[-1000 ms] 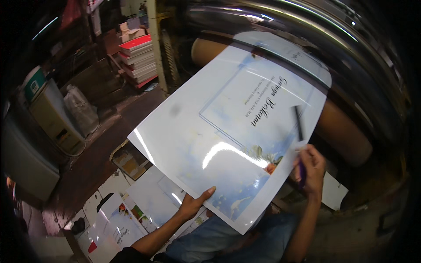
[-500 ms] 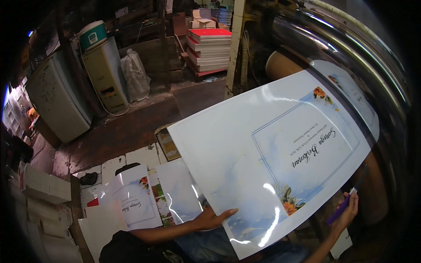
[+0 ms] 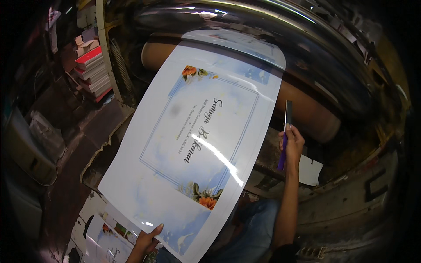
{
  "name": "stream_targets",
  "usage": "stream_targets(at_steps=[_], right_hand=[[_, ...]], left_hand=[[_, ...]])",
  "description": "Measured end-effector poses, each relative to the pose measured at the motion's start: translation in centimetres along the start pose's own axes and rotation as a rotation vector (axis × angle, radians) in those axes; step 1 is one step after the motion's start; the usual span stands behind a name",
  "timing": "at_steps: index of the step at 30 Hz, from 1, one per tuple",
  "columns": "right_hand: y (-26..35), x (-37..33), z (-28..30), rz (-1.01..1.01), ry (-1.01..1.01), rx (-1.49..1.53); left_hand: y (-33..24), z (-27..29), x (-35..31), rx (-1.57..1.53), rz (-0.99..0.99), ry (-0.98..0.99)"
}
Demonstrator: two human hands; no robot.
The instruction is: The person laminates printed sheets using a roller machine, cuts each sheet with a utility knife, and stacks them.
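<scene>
A large glossy printed sheet (image 3: 201, 118), white and pale blue with orange flowers and dark lettering, slants across the middle. Its far end curves up against a shiny dark roller (image 3: 315, 61). At the sheet's near edge, my left hand (image 3: 145, 243) grips it, thumb on top and the other fingers hidden beneath. My right hand (image 3: 294, 142), to the right of the sheet and apart from it, is closed round a purple-handled cutter knife (image 3: 282, 155). The knife's blade points up and away, towards a brown roll (image 3: 302, 105) below the shiny roller.
Another printed sheet (image 3: 105, 245) lies at lower left, partly covered. A stack of red-and-white boards (image 3: 93, 72) stands on the floor at far left, beyond a pale machine post (image 3: 105, 44). At right is a metal machine panel (image 3: 346, 210).
My view has swung right, so the sheet and rollers appear further left. The knife now stands more upright beside the sheet. Both hands keep their holds.
</scene>
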State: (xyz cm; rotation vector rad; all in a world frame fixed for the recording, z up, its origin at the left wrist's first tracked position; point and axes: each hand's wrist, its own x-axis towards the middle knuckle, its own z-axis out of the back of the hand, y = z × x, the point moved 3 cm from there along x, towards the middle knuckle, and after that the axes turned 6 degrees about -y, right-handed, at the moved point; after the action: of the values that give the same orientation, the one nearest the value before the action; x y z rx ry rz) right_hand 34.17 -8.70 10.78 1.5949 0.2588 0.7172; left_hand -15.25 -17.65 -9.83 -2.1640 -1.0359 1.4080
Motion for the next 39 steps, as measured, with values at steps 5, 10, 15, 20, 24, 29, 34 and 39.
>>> stream_targets(at_steps=[5, 10, 15, 20, 24, 29, 34, 39], right_hand=[[1.7, 2.5, -2.5, 0.029, 0.106, -0.046], [0.7, 4.7, -3.6, 0.047, 0.183, -0.107], [-0.7, 2.1, -4.0, 0.037, 0.356, -0.148], [2.6, 1.4, -3.1, 0.456, 0.045, -0.382], [4.1, 3.0, -4.4, 1.010, 0.061, -0.590], [2.4, 4.7, -4.2, 1.011, 0.627, -0.755], [0.8, 6.2, -4.7, 0.833, 0.679, -0.623], [0.1, 0.1, -4.8, 0.735, 0.542, -0.512]], left_hand=[[0.4, 2.2, -0.8, 0.027, 0.106, -0.037], [0.3, 3.7, -1.5, -0.010, 0.150, -0.001], [0.3, 5.5, -2.7, -0.041, 0.104, 0.041], [0.2, 7.9, -3.0, -0.014, 0.182, 0.030], [1.5, 9.6, -2.9, 0.019, 0.213, 0.014], [2.7, 11.3, -4.1, 0.028, 0.136, -0.070], [2.4, 22.0, -1.6, 0.028, -0.008, -0.095], [-0.3, 25.6, -3.8, 0.226, 0.095, -0.230]])
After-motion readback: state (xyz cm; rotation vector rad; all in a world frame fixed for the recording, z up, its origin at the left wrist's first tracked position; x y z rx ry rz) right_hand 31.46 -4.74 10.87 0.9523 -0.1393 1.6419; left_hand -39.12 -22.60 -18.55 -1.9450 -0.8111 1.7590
